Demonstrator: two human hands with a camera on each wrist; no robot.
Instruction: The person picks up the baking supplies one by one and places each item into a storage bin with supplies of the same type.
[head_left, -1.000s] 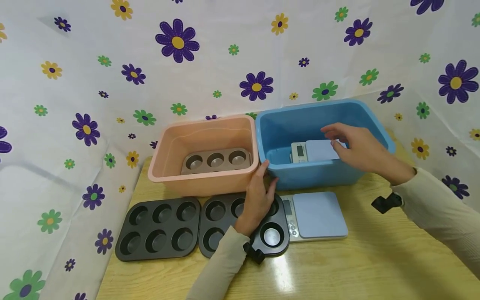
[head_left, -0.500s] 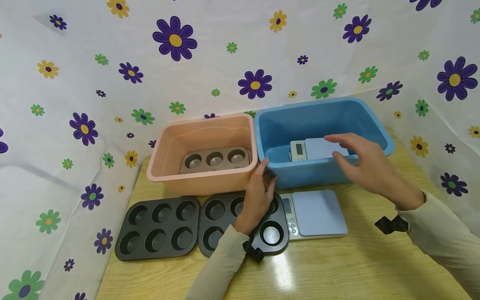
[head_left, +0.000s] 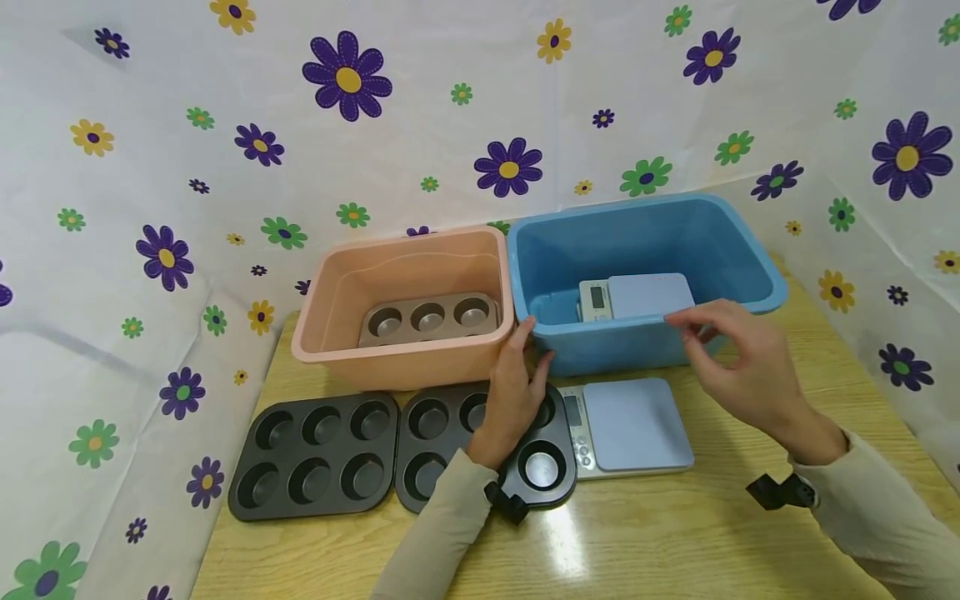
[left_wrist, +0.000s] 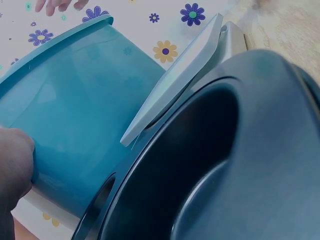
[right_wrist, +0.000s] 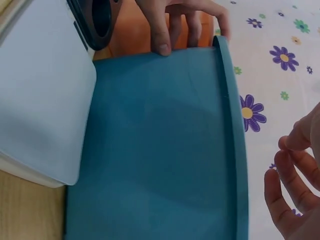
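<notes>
My left hand (head_left: pixel 512 400) reaches over a dark muffin tin (head_left: pixel 429 419) to where the peach bin (head_left: pixel 405 367) meets the blue bin (head_left: pixel 615 346). In the right wrist view, its thumb touches the blue wall and its index finger lies at the rim corner. My right hand (head_left: pixel 746 367) hovers in front of the blue bin's right part, fingers loosely bent with nothing between them. Inside the blue bin rests a white kitchen scale (head_left: pixel 648 295). Another kitchen scale (head_left: pixel 637 425) lies on the table before it. The peach bin holds a brownish muffin tin (head_left: pixel 427 318), partly hidden.
A second dark muffin tin (head_left: pixel 315 454) lies at the left on the wooden table (head_left: pixel 637 542). Behind both bins hangs a white flowered cloth (head_left: pixel 420 133), which also runs along the sides. The left forearm covers part of the middle tin.
My right hand has drawn back from over the scale in the blue bin, toward me and slightly right, and its fingers have come closer together. The left hand stays put.
</notes>
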